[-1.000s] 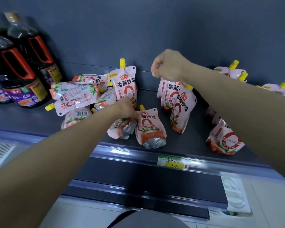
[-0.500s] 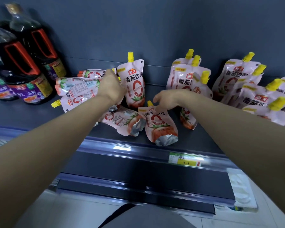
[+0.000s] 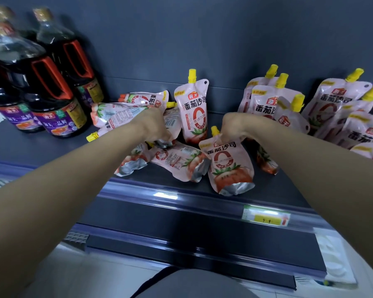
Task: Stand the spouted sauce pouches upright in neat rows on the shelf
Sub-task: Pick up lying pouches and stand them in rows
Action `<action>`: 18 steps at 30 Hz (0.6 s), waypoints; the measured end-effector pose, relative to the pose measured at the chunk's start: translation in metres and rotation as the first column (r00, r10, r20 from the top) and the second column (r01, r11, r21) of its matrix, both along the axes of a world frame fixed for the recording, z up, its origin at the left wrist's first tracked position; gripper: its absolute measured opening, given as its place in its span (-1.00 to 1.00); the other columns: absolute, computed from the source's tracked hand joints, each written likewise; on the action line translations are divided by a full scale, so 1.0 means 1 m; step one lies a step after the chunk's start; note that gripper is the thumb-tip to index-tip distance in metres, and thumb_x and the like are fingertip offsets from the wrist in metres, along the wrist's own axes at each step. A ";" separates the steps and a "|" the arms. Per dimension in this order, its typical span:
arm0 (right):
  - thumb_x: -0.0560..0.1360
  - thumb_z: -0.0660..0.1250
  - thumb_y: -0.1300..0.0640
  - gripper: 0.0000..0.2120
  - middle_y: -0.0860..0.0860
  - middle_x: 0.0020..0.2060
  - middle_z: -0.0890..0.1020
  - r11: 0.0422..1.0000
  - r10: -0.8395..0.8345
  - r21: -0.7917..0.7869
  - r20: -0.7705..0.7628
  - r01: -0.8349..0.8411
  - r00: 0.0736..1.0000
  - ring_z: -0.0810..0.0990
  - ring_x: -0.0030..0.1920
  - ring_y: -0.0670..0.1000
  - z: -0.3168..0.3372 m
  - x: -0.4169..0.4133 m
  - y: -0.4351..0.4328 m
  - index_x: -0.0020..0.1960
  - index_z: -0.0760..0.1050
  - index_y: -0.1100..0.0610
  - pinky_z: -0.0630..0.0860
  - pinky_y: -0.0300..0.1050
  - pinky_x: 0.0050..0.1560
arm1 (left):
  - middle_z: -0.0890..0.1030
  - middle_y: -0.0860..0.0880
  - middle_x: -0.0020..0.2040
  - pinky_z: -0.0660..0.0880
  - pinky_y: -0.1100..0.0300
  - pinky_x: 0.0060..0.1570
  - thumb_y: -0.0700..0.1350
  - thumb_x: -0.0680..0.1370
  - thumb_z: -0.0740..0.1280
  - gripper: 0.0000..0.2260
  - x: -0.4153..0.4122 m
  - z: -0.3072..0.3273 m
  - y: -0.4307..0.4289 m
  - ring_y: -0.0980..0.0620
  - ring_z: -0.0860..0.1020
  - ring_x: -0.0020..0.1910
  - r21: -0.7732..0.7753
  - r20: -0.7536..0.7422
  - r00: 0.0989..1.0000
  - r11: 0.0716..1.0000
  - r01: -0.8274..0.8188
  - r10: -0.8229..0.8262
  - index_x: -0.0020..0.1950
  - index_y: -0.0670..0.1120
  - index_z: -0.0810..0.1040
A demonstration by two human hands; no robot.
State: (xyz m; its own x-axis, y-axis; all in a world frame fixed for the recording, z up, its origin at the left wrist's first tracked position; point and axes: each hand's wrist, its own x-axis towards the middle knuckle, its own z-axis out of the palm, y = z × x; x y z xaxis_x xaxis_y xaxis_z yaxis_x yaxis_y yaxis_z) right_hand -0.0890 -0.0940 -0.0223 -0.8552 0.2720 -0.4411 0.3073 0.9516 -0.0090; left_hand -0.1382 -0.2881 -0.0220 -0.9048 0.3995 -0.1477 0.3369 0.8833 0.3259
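Pink tomato-sauce pouches with yellow spouts cover the dark shelf (image 3: 52,151). One pouch (image 3: 193,110) stands upright at the back middle. Several upright pouches (image 3: 265,104) form a group to its right, and more (image 3: 340,108) lean at the far right. A heap of fallen pouches (image 3: 121,114) lies left of the middle. My left hand (image 3: 155,125) is closed on a pouch (image 3: 170,123) from that heap. My right hand (image 3: 235,125) grips the top of a front pouch (image 3: 228,166), which leans back with its silver base toward me. Another pouch (image 3: 179,162) lies flat beside it.
Three large dark soy-sauce bottles (image 3: 50,87) with red handles stand at the left of the shelf. A price tag (image 3: 265,216) sits on the shelf's front rail (image 3: 151,192). The grey back wall (image 3: 202,39) rises close behind the pouches.
My right hand came down from the upright group onto the front pouch's top. My left hand moved from the fallen front pouch back to the heap and closed on a pouch there.
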 end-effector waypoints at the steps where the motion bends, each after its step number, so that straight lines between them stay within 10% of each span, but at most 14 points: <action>1: 0.50 0.35 0.10 -0.75 0.06 -0.35 0.46 0.999 0.017 0.044 0.020 -0.018 1.000 0.47 -0.34 0.03 0.005 0.001 -0.003 -0.24 0.47 0.25 0.38 -0.23 -0.46 | 0.57 -0.18 0.11 0.43 0.09 -0.04 -0.08 0.42 0.45 -0.59 0.000 0.001 0.000 -0.16 0.52 0.11 0.023 -0.003 1.000 1.000 -0.011 0.011 0.19 -0.22 0.47; 8: 0.57 0.22 0.13 -0.70 0.04 -0.41 0.37 0.933 0.170 0.312 0.059 -0.180 0.984 0.41 -0.30 0.05 0.044 0.007 -0.019 -0.29 0.46 0.26 0.33 -0.20 -0.32 | 0.52 -0.20 0.22 0.41 0.10 0.03 0.02 0.51 0.33 -0.52 -0.009 -0.007 -0.003 -0.16 0.50 0.15 0.113 0.051 0.998 0.992 -0.053 0.047 0.36 -0.19 0.40; 13: 0.49 0.22 0.33 -0.65 0.09 -0.45 0.34 0.932 0.169 0.333 -0.047 -0.145 0.984 0.32 -0.43 0.03 0.069 0.014 -0.031 -0.45 0.28 0.24 0.29 -0.16 -0.39 | 0.51 -0.11 -0.09 0.40 0.11 -0.08 0.01 0.50 0.36 -0.79 -0.009 -0.001 0.008 -0.09 0.46 -0.10 0.280 -0.003 0.999 0.960 -0.030 0.032 -0.08 -0.12 0.49; 18: 0.46 0.20 0.37 -0.76 0.08 -0.42 0.36 0.969 0.053 0.245 -0.263 0.013 0.963 0.38 -0.38 0.08 0.079 0.028 -0.028 -0.37 0.32 0.24 0.20 -0.19 -0.46 | 0.51 -0.10 0.23 0.43 0.11 0.10 -0.07 0.47 0.41 -0.45 -0.015 0.014 0.025 -0.10 0.50 0.18 0.526 0.037 0.999 0.850 -0.039 0.023 0.38 -0.18 0.30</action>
State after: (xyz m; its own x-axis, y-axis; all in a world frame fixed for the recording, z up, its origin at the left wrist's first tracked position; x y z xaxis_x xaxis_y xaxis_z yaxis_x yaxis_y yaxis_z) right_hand -0.0612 -0.1216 0.0571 -0.9385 0.3238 -0.1200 0.3062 0.9410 0.1443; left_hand -0.1536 -0.2628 -0.0083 -0.9165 0.3967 0.0511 0.2959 0.5865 0.7540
